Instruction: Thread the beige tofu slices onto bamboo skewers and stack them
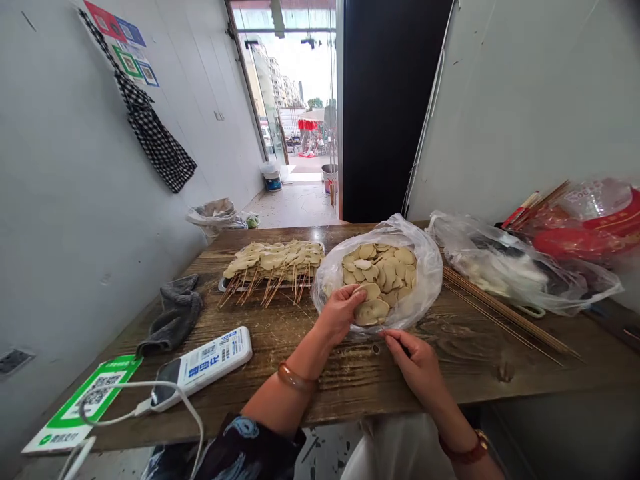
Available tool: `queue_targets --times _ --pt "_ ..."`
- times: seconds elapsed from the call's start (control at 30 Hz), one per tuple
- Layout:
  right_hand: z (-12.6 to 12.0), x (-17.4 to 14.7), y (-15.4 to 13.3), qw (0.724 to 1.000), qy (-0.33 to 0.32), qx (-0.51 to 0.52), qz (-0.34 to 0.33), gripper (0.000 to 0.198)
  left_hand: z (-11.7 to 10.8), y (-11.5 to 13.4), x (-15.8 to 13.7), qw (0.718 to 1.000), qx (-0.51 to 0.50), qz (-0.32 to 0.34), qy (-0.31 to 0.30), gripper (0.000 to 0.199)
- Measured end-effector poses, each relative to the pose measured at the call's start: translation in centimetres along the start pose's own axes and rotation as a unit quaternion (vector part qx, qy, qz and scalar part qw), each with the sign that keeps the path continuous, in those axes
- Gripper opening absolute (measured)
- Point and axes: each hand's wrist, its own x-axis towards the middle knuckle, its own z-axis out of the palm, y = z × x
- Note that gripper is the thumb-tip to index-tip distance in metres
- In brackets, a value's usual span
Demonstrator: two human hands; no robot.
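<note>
My left hand [344, 308] pinches a few pale round slices [371, 311], potato by their look, above the near side of a clear plastic bag. My right hand [411, 362] is closed, thumb against fingers, on a thin skewer; only its tip end shows, pointing at the lower slice. Whether it has pierced that slice I cannot tell. The open plastic bag [429, 267] holds a heap of the same loose slices [387, 263]. Left of it, a tray [223, 285] carries rows of skewered slices [280, 257], their wooden sticks pointing toward me.
Bare bamboo skewers [505, 310] lie right of the bag, beside another plastic bag [500, 260] and red packaging [575, 237]. On the left are a grey cloth [175, 313], a white power bank [215, 357] with its cable, and a green QR card [95, 397]. The wooden table's [340, 387] front edge is close.
</note>
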Motion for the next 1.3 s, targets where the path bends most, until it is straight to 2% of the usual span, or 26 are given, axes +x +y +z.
queue_targets --times 0.43,0.7,0.83,0.93,1.07,1.17,1.3 --pt "0.0 0.0 0.2 0.999 0.034 -0.002 0.006 0.033 0.3 -1.4 0.0 0.998 0.058 0.024 -0.02 0.038" --pt "0.0 0.0 0.4 0.999 0.036 -0.012 0.031 0.034 0.9 -2.3 -0.2 0.994 0.109 0.003 -0.021 0.044" --pt "-0.1 0.0 0.2 0.999 0.039 0.008 0.034 0.034 1.0 -2.1 -0.3 0.994 0.101 -0.01 -0.027 0.046" --pt "-0.4 -0.1 0.1 0.995 0.071 0.022 0.067 0.033 0.5 -0.9 -0.2 0.997 0.077 0.005 -0.002 0.051" --pt "-0.6 -0.2 0.4 0.973 0.16 0.112 0.126 0.034 -1.2 1.2 0.5 0.993 0.055 0.079 0.061 0.047" --pt "-0.6 0.0 0.8 0.941 0.21 0.231 0.134 0.032 -2.6 1.8 1.2 0.98 0.096 0.121 0.125 0.041" --pt "-0.6 0.1 0.8 0.918 0.226 0.295 0.14 0.03 -3.7 1.5 2.0 0.957 0.189 0.161 0.15 0.03"
